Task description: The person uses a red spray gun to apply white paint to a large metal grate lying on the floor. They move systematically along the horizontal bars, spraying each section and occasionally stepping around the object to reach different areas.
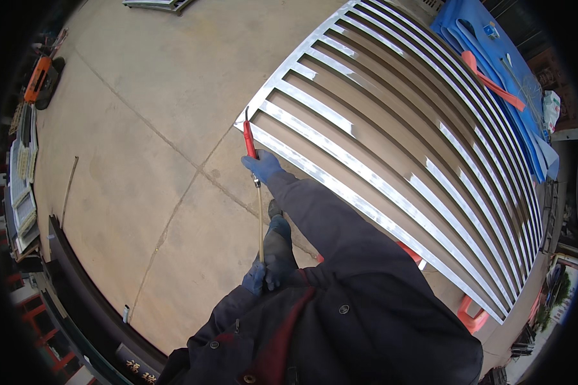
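My right hand [263, 167], in a blue glove, is closed round a red air blow gun [248, 138] with a thin dark curved nozzle. The nozzle tip is at the near left corner of a slatted metal frame [327, 114], beside or over it; I cannot tell if they touch. A pale hose [260, 221] runs from the gun's metal fitting back toward my body. Low in front of me, my gloved left hand [255, 277] is closed on that hose. The frame's long parallel bars look silvery, with brownish stretches along some of them.
Red stools [472, 314] show under the frame's near edge. Blue sheeting [488, 58] with a red strip [494, 83] lies beyond its right side. Long dark panels [96, 301] lie at the lower left, near stacked light frames [24, 186] and an orange machine [38, 78].
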The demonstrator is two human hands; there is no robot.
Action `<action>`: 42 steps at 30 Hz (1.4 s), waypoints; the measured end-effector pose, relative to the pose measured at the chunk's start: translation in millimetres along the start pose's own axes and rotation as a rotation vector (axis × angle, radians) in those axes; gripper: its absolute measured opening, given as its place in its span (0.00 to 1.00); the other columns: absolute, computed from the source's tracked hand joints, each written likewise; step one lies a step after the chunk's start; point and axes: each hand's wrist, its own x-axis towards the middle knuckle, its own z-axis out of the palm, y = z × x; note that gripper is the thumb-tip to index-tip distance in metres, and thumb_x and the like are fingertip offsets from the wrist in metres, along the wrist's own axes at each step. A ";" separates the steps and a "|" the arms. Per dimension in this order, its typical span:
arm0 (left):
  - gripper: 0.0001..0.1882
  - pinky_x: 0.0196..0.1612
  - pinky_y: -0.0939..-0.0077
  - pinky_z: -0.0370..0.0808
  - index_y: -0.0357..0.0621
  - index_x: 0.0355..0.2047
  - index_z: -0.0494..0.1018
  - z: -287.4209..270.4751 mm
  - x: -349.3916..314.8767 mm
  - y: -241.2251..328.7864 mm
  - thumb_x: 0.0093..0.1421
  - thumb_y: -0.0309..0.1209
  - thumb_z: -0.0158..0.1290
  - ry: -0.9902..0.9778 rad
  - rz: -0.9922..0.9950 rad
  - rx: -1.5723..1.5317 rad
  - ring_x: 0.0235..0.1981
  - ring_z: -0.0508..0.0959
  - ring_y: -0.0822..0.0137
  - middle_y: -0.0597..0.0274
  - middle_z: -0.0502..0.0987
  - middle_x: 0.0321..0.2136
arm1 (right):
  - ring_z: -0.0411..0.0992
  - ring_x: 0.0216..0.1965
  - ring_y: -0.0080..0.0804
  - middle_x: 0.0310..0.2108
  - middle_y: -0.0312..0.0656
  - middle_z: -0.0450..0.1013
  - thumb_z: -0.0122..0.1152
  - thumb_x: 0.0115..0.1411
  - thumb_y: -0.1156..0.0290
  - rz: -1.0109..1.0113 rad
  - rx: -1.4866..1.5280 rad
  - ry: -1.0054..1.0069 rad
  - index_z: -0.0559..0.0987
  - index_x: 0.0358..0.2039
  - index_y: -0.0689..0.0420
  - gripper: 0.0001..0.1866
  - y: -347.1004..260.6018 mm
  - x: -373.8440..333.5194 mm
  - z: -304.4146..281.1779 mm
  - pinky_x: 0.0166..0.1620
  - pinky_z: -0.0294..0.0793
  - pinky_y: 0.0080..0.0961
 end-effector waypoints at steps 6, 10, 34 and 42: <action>0.21 0.34 0.73 0.75 0.46 0.36 0.69 -25.0 57.3 91.5 0.76 0.47 0.37 -0.084 -0.150 0.173 0.25 0.76 0.69 0.62 0.75 0.25 | 0.73 0.22 0.28 0.25 0.38 0.77 0.69 0.57 0.47 0.412 -0.260 0.091 0.80 0.39 0.61 0.27 -32.2 80.6 -4.6 0.27 0.73 0.30; 0.21 0.32 0.73 0.73 0.48 0.31 0.68 -16.1 95.0 132.7 0.77 0.45 0.36 0.010 -0.192 0.219 0.24 0.74 0.69 0.63 0.73 0.23 | 0.78 0.25 0.35 0.26 0.44 0.79 0.63 0.58 0.43 0.073 -0.572 0.430 0.80 0.38 0.63 0.30 -45.4 105.2 -34.3 0.30 0.76 0.35; 0.21 0.27 0.74 0.68 0.47 0.27 0.69 -27.8 135.7 167.2 0.76 0.42 0.39 -0.239 -0.160 0.555 0.23 0.71 0.71 0.67 0.70 0.22 | 0.79 0.28 0.40 0.27 0.48 0.79 0.62 0.57 0.40 0.546 0.114 0.518 0.82 0.35 0.64 0.33 -9.6 96.2 -97.4 0.32 0.76 0.38; 0.11 0.33 0.68 0.71 0.43 0.34 0.70 -45.0 168.6 143.2 0.72 0.35 0.46 -0.336 -0.207 0.617 0.29 0.72 0.66 0.63 0.68 0.26 | 0.69 0.21 0.26 0.23 0.36 0.74 0.61 0.61 0.41 0.156 0.018 0.262 0.81 0.34 0.58 0.27 -83.6 106.9 -110.3 0.26 0.69 0.29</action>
